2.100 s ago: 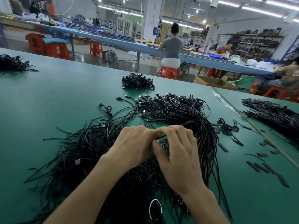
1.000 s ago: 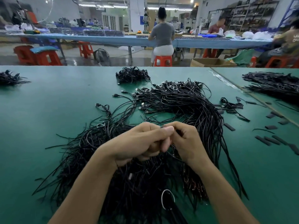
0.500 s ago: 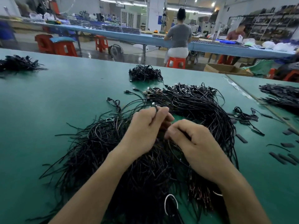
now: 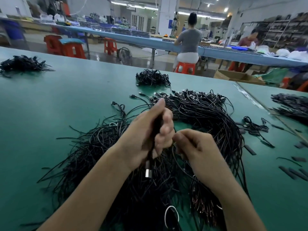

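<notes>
Shows two hands and two forearms, all uncovered. Left hand (image 4: 146, 134): bare, broad across the back, with a rounded thumb tip at its top and soft creases over the finger joints; fingertips blurred, nails too smeared to make out. Right hand (image 4: 195, 145), just right of the left hand and slightly lower: bare as well, back turned to the camera, knuckles showing as a row of low rounded bumps. Left forearm (image 4: 103, 184), directly below the left hand: long, smooth, bare, broadening with distance from it. Right forearm (image 4: 221, 185), below and to the right of the left hand: equally bare, narrow at the wrist, uncovered as far as seen.
</notes>
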Tool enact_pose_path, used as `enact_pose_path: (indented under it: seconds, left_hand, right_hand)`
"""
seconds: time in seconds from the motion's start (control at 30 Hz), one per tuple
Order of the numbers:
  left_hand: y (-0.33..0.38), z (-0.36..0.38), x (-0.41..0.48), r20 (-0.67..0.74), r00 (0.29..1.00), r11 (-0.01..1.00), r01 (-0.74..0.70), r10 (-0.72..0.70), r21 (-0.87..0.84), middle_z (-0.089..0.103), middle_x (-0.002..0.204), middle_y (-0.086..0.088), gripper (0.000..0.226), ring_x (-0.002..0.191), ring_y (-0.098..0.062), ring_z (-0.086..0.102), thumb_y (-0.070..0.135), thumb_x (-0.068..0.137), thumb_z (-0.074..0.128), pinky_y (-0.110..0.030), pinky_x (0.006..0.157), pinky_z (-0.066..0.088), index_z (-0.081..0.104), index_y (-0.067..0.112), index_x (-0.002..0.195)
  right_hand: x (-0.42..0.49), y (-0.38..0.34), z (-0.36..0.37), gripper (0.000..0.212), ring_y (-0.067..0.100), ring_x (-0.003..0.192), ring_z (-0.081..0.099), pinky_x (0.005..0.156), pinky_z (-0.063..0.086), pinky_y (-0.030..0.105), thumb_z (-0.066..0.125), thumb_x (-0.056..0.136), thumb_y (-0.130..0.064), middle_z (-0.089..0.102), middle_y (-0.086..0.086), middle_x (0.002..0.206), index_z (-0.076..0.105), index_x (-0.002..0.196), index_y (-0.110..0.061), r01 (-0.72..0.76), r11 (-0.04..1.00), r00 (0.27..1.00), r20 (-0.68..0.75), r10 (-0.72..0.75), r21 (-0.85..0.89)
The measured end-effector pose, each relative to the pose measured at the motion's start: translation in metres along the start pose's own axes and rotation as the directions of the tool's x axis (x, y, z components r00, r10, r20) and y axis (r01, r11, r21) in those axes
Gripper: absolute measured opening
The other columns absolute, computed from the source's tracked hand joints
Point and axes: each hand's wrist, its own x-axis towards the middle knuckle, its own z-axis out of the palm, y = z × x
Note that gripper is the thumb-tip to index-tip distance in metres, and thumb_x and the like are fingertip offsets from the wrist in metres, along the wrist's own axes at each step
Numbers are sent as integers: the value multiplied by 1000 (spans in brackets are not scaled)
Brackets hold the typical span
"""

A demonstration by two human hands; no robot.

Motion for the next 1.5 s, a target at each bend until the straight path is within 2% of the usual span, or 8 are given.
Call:
enact_pose_path:
  seconds: [0.1,0.2,0.37,0.6,0.87,1.13,1.23,1.5]
  left_hand:
    - [-5,-8,6,-204,949,967,-251,239,-37,75,88,-9,41,77,-16,72,34,97,45,-23,70,59,75,8,92]
    - [-11,-20,9,-284,858,820,-235,427,522,75,103,-10,36,97,-21,72,28,103,41,-28,85,58,70,7,108]
    - [-31,-12,7,-202,948,301,124,246,946,65,54,4,48,45,-7,58,35,105,43,-19,46,45,64,21,64]
    - [-14,-1,-3,-102,939,753,325,-328,572,35,39,10,67,32,-5,27,71,95,31,-14,35,25,44,21,52]
    - [2,8,0,51,999,982,23,-14,-187,66,61,0,45,47,-4,61,37,97,44,-14,44,50,68,13,68]
    - [-24,-8,9,-231,882,643,-100,410,759,76,102,-5,32,97,-15,72,26,103,42,-25,82,57,70,10,108]
    - [-27,-6,7,-223,943,397,112,245,911,73,74,2,40,67,-9,69,30,105,42,-24,64,55,73,15,85]
    - [-15,2,-3,-249,936,520,347,-251,781,38,41,8,68,35,-6,29,64,97,30,-14,37,26,56,21,51]
  right_hand:
    - [-3,1,7,33,10,45,38,45,33,36,54,101,-32,49,-6,53,65,72,-41,-11,980,977,208,52,-198]
    - [-4,0,3,25,11,47,40,48,36,37,52,102,-30,50,-5,55,66,81,-33,-21,964,961,261,92,-263]
    - [-2,-1,-17,16,9,63,62,61,49,28,65,94,-29,68,-8,71,72,80,-24,39,974,999,36,-32,-222]
    - [-1,-3,-20,18,1,52,47,50,38,15,71,80,-40,61,-12,59,70,72,-24,162,984,973,-177,-147,72]
    - [-2,-2,-12,30,5,44,37,42,28,21,51,96,-43,53,-9,55,73,84,-26,1,998,1000,-14,-2,-64]
    - [-9,-13,-10,19,12,44,39,42,33,25,57,100,-25,56,-3,57,70,87,-21,14,957,943,322,84,-291]
    - [-9,-11,-20,22,5,48,47,50,41,27,65,93,-33,60,-13,58,68,73,-27,46,936,975,219,34,-349]
    - [-8,-6,-30,17,5,48,51,49,40,17,82,74,-36,68,-5,59,73,69,-23,137,989,990,-8,-137,-57]
